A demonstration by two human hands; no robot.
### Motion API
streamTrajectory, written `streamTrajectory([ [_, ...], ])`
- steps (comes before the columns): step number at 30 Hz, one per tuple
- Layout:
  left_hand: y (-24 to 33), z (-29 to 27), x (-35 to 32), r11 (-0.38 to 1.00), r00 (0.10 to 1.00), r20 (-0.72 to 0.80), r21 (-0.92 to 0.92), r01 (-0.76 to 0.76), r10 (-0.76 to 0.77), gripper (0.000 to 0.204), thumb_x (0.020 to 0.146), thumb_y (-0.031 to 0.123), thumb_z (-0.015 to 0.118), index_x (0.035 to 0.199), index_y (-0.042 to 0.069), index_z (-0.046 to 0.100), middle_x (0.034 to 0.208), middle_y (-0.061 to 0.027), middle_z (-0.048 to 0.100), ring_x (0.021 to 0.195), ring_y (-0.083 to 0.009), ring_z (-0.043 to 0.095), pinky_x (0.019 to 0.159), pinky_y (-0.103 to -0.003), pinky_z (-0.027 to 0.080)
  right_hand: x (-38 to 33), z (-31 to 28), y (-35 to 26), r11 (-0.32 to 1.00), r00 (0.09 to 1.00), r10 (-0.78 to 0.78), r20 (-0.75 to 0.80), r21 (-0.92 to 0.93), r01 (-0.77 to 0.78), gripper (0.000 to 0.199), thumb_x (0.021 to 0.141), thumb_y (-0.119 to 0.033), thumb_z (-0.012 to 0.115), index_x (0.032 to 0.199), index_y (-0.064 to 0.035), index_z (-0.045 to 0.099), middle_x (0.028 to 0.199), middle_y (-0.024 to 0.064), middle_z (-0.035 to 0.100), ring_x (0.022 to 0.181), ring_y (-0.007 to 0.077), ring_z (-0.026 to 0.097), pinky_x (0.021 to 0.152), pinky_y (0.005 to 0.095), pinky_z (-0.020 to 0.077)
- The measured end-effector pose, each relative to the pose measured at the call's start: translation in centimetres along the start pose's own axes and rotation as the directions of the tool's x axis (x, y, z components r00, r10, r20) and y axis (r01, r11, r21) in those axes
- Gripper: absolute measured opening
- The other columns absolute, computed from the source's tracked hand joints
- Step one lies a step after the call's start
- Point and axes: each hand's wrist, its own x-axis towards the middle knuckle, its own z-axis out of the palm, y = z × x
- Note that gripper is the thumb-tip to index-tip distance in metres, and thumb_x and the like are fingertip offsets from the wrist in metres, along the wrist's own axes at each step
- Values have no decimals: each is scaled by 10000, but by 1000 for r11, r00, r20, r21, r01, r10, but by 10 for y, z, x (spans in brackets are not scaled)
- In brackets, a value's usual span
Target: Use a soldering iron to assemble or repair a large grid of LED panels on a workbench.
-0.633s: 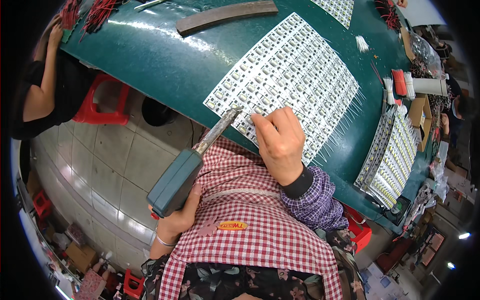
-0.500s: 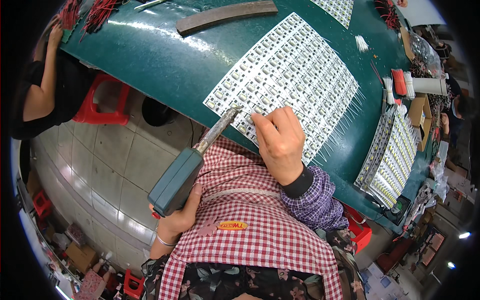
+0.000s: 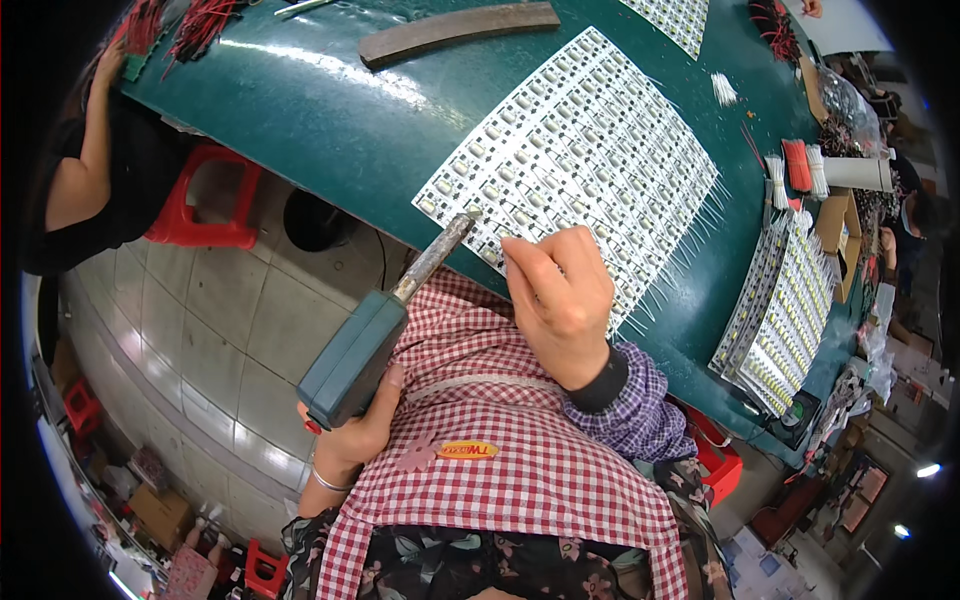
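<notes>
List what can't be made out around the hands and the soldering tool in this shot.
- Head view: the soldering tool tip contact on the panel of white LED strips is too small to tell.
- Anything pinched by the right hand is hidden by its fingers.
- The left hand is mostly hidden by the tool's teal body.

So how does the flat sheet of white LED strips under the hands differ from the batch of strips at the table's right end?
The flat sheet of white LED strips lies spread in a single layer mid-table, with the right hand resting on its near edge and the green soldering gun, held by the left hand, touching it. The batch of strips lies in overlapping layers, untouched. Both lie on the dark green table and carry thin white wire leads.
</notes>
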Motion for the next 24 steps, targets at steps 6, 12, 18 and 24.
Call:
streamTrajectory([
  [6,-1,-3,4,993,997,29,100,-67,65,158,795,48,781,930,-20,733,816,-117,738,662,-182,698,628,-285,548,-6,15,6,1000,1000,11,12,-29,-11,196,753,38,737,929,-18,673,734,63,477,673,221,500,556,339,411],
  [12,3,-3,10,992,996,74,111,-61,53,201,772,22,764,955,-41,713,842,-139,706,677,-212,691,617,-286,535,-8,19,5,997,1000,-5,-2,-78,5,206,733,39,739,916,-16,665,726,64,455,673,219,500,552,341,410],
  [18,0,-4,8,995,994,110,97,-18,7,223,759,-1,764,966,-56,702,860,-155,694,691,-222,687,623,-292,535,-10,21,5,995,1000,-16,-6,-95,15,225,710,42,740,915,-11,662,727,69,448,672,231,503,553,350,411],
  [24,1,-3,10,994,992,123,106,-23,10,212,764,5,770,955,-56,699,867,-158,694,700,-222,687,642,-295,537,-9,20,4,997,1000,-6,8,-80,6,223,713,41,739,917,-4,663,728,71,451,680,236,507,568,356,413],
])
